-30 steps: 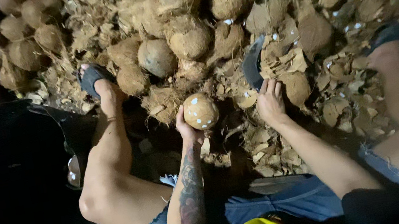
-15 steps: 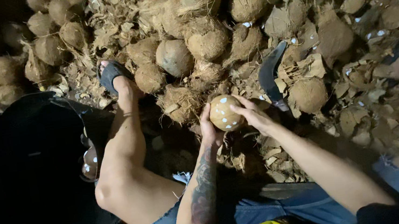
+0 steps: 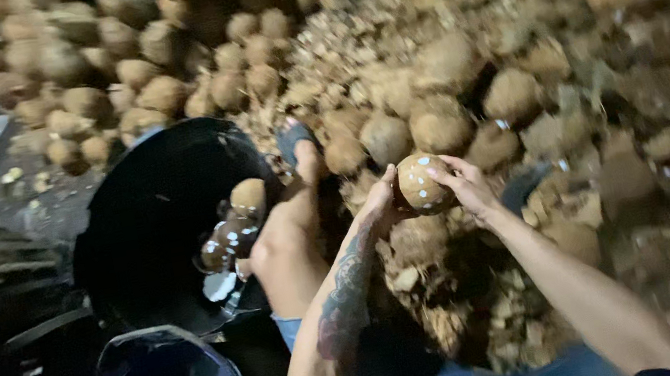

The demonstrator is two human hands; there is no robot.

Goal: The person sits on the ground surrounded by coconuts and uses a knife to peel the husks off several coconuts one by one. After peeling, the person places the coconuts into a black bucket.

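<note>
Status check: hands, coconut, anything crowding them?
Left hand and right hand both gripping the peeled coconut. Husk pile close ahead, black tub at left.

My left hand (image 3: 380, 200) out front, forearm tattooed, fingers curled in closed grip. My right hand (image 3: 465, 185) facing it just beside, fingers spread and curved inward, also gripping. Both arms bare, reaching forward, converging. Left knee bent up beside left arm.
</note>
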